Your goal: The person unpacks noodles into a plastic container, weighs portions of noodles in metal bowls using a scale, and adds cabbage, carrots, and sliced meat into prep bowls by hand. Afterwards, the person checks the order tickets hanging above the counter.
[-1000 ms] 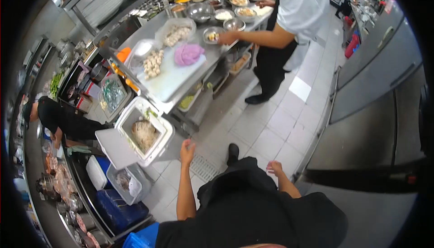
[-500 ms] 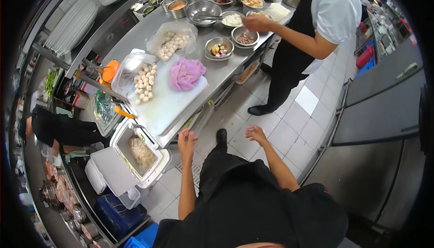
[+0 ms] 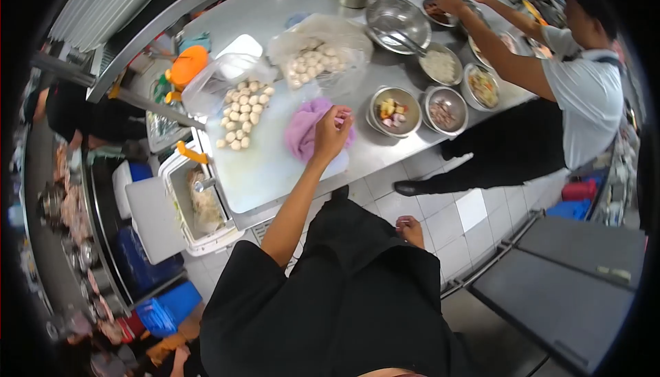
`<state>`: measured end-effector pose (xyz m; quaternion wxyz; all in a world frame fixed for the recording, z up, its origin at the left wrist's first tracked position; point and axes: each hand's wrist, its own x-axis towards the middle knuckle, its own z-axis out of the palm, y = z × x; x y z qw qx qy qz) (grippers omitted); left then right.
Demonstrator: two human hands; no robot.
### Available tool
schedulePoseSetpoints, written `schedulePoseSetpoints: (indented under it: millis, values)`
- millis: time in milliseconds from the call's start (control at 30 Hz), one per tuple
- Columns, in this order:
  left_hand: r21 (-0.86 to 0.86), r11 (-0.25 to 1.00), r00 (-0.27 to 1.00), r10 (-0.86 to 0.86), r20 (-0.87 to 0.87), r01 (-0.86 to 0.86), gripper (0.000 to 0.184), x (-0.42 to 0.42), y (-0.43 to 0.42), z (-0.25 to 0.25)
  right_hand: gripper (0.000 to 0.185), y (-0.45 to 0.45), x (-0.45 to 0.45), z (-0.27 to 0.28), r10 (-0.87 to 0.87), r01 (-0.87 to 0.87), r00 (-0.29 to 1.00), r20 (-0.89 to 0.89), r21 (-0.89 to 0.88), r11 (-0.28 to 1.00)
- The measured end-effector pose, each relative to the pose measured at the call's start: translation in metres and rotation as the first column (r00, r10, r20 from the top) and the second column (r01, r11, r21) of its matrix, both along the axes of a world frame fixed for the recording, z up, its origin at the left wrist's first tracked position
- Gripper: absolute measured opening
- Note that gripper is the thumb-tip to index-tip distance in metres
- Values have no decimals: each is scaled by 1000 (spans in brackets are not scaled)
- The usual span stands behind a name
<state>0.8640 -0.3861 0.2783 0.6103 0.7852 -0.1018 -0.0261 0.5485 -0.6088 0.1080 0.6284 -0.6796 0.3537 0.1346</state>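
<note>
My left hand is over the crumpled purple cloth, its fingers bent but apart; whether it touches the cloth is unclear. The cloth lies on the white cutting board. Left of it on the board sit several small pale round balls, beside a clear plastic bag. Behind the cloth is another clear bag with more balls. My right hand hangs low near my body over the floor, with loosely curled fingers and nothing visible in it.
A metal bowl of chopped pieces, a bowl of pinkish pieces and a large steel bowl stand on the steel table. A co-worker works at its right. An open white cooler stands at the front left.
My left hand has moved forward from the table's front edge to over the purple cloth. My right hand has drawn in toward my body. The camera view has shifted; the co-worker's arms reach across the bowls.
</note>
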Motion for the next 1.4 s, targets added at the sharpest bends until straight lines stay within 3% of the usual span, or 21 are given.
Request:
schedulePoseSetpoints:
  millis: [133, 167, 233, 367, 467, 533, 600, 633, 700, 733, 800, 900, 1000, 1100, 1167, 1200, 1267, 1300, 1333, 1367, 1400]
  values:
    - [64, 984, 985, 160, 71, -165, 20, 19, 19, -5, 19, -14, 65, 48, 114, -116, 993, -29, -88, 989]
    - [83, 967, 964, 227, 135, -240, 21, 16, 29, -8, 22, -16, 84, 57, 241, -236, 970, 13, -163, 958]
    - [169, 906, 918, 365, 155, -388, 22, 5, 49, -9, 26, -21, 122, 66, 467, -432, 879, 102, -249, 867]
    - [392, 687, 767, 637, 80, -612, 33, -33, 73, -10, 37, 18, 218, 160, 721, -646, 644, 256, -323, 692]
    - [514, 644, 738, 674, -33, -566, 45, -39, 74, -45, 59, 65, 282, 180, 819, -591, 405, 405, -568, 573]
    - [578, 617, 799, 591, 106, -534, 50, -34, 65, -61, 64, 90, 309, 181, 850, -534, 282, 446, -662, 525]
    - [630, 688, 886, 464, -1, -360, 46, -27, 46, -49, 67, 117, 330, 170, 967, -351, 176, 183, -906, 235]
    - [641, 665, 865, 502, -4, -383, 46, -28, 44, -41, 67, 122, 337, 163, 972, -370, 136, 193, -900, 231]
    - [297, 930, 862, 325, -388, -217, 40, -27, 45, -10, 67, 120, 358, 145, 985, -528, 4, 170, -837, 146]
    - [304, 920, 847, 357, -393, -247, 40, -37, 47, -5, 64, 116, 361, 146, 988, -531, -17, 152, -839, 120]
    - [-10, 946, 866, 293, -405, -324, 33, -51, 56, 5, 57, 110, 378, 143, 994, -486, -12, 105, -870, 86]
    - [156, 794, 792, 604, -86, -588, 28, -85, 103, 0, 52, 92, 404, 150, 987, -345, 140, -74, -938, -22]
    - [45, 528, 498, 822, -276, -848, 30, -118, 170, -4, 52, 68, 437, 141, 971, -257, 222, -93, -966, -33]
    - [92, 329, 323, 943, -76, -940, 47, -127, 244, -28, 52, 63, 454, 131, 963, -181, 256, -83, -983, -37]
    - [135, 283, 287, 958, 3, -949, 53, -117, 280, -43, 47, 71, 441, 147, 950, -86, 257, -179, -983, -162]
    - [140, 355, 366, 928, 63, -924, 58, -107, 298, -50, 47, 82, 433, 166, 951, -83, 250, -184, -982, -168]
    - [149, 447, 470, 851, 235, -882, 63, -91, 316, -50, 44, 109, 410, 209, 972, -387, 228, -58, -921, 36]
    - [200, 498, 536, 796, 280, -844, 54, -85, 327, -57, 44, 127, 396, 220, 972, -390, 229, -62, -920, 33]
    - [253, 547, 602, 731, 321, -798, 45, -78, 339, -63, 42, 149, 380, 230, 967, -532, 230, 108, -818, 218]
    - [251, 630, 673, 723, 156, -735, 38, -73, 347, -59, 40, 174, 368, 233, 925, -650, 266, 273, -658, 381]
    - [233, 712, 728, 685, -23, -662, 31, -73, 350, -53, 40, 198, 357, 232, 923, -650, 283, 262, -655, 385]
